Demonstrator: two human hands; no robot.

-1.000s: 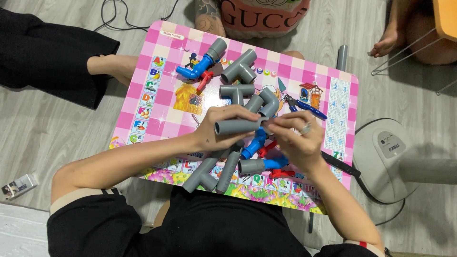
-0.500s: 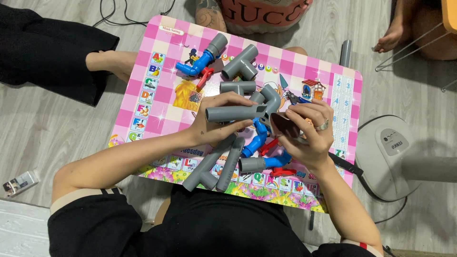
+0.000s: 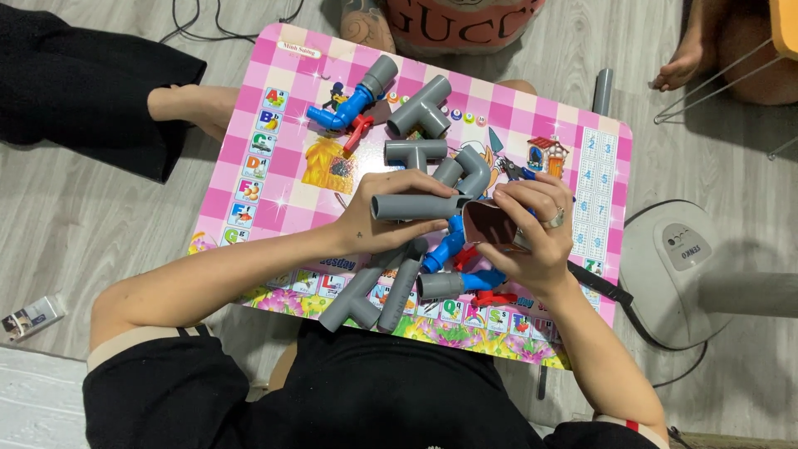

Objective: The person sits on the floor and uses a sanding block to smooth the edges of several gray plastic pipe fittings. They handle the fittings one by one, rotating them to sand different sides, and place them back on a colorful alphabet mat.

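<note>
Left hand (image 3: 378, 220) grips grey pipe (image 3: 416, 205); right hand (image 3: 532, 229) pinches, seemingly, a brown roll (image 3: 490, 224) at its end.

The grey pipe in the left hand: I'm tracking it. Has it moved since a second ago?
Yes. The grey pipe has risen slightly up the pink table, closer to the grey tee fitting, gripped by the left hand.

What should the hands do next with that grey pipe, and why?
Probably bring the two together. The left hand holds a straight grey pipe level, its end pointing at the small brownish thing in the right hand. They look almost touching, so a short push seems likely; what that thing is, I cannot tell.
</note>
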